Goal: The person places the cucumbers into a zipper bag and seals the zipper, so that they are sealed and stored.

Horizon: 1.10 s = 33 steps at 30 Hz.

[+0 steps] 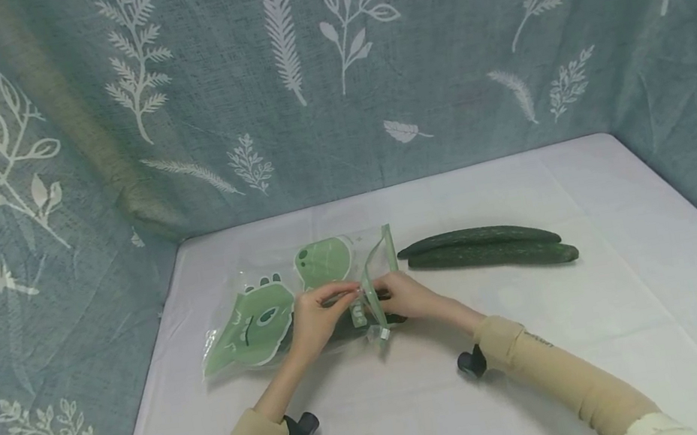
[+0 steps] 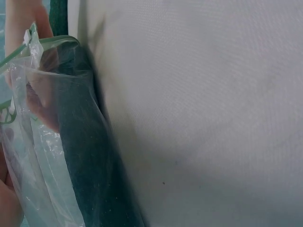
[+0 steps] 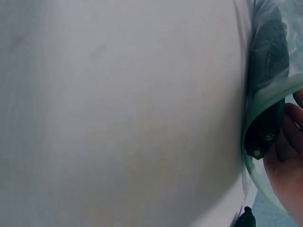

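Note:
A clear zip bag [image 1: 243, 284] with green dinosaur prints lies flat, its green-edged mouth [image 3: 265, 97] facing right and gaping. Inside rests a dark green cucumber [image 2: 90, 156], its tip [image 3: 258, 149] showing at the opening. My left hand [image 1: 316, 317] pinches the bag's upper layer beside the mouth, thumb against fingers. Through the mouth reaches my right hand [image 1: 409, 295], its fingers [image 2: 40, 90] inside the bag and against the cucumber's upper side; whether they grip it is hidden by plastic and overlap. A green zip slider [image 1: 358, 313] shows near the opening.
Two more cucumbers [image 1: 491, 254] lie side by side on the white tablecloth [image 1: 408, 421], right of the bag. Patterned blue-green curtains [image 1: 336, 136] hang behind the table and along both sides.

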Each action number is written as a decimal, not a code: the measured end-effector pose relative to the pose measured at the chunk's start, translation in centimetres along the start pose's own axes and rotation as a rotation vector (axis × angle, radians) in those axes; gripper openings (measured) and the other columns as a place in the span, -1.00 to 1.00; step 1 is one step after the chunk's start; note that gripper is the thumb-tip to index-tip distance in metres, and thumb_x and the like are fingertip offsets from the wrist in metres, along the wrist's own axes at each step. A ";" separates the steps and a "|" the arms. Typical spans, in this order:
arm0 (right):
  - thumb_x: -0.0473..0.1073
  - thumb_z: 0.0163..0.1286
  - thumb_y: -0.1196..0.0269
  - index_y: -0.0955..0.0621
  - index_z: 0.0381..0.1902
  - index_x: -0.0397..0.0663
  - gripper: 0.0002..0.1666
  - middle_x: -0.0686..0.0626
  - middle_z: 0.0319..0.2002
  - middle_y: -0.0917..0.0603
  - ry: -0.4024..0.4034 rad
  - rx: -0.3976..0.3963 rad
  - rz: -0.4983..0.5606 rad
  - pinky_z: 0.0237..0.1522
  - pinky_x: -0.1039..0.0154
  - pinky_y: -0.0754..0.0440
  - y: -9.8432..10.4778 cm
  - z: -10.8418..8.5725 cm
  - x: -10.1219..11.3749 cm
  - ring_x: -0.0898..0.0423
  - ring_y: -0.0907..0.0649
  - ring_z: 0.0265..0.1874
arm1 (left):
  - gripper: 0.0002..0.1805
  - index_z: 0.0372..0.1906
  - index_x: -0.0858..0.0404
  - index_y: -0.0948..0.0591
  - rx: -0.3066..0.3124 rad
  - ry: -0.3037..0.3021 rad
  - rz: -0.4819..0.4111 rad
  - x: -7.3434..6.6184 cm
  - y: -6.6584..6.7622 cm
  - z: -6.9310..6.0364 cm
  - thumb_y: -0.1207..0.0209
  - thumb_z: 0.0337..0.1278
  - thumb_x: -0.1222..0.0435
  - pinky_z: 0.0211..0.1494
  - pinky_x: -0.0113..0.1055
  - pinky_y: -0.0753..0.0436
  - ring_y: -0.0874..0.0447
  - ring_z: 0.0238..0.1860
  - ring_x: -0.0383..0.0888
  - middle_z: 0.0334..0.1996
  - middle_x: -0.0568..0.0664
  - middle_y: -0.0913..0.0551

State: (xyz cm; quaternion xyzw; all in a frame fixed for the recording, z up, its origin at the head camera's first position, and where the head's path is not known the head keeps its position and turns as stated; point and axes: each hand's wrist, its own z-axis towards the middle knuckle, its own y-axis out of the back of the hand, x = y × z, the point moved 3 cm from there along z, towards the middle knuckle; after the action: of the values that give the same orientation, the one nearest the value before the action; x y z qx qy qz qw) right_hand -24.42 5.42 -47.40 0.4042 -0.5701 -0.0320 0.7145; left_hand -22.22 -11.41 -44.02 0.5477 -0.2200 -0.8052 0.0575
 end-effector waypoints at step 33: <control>-0.13 0.34 -0.23 -0.52 0.18 -0.22 -0.50 -0.16 0.17 -0.59 0.062 0.019 -0.037 0.21 -0.05 -0.48 5.3 -4.0 -0.6 -0.09 -0.55 0.18 | -0.86 -0.24 0.25 -0.74 -0.010 0.010 0.020 0.0 -0.2 0.0 -0.29 0.07 0.35 -0.13 -0.47 -0.65 -0.74 -0.15 -0.06 -0.23 0.07 -0.77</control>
State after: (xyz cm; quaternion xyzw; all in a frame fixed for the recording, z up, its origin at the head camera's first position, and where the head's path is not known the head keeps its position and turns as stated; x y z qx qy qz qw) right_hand -23.45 11.50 -44.68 0.4221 -0.5404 -0.0272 0.7274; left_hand -22.15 -11.25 -44.07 0.5490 -0.2212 -0.8030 0.0692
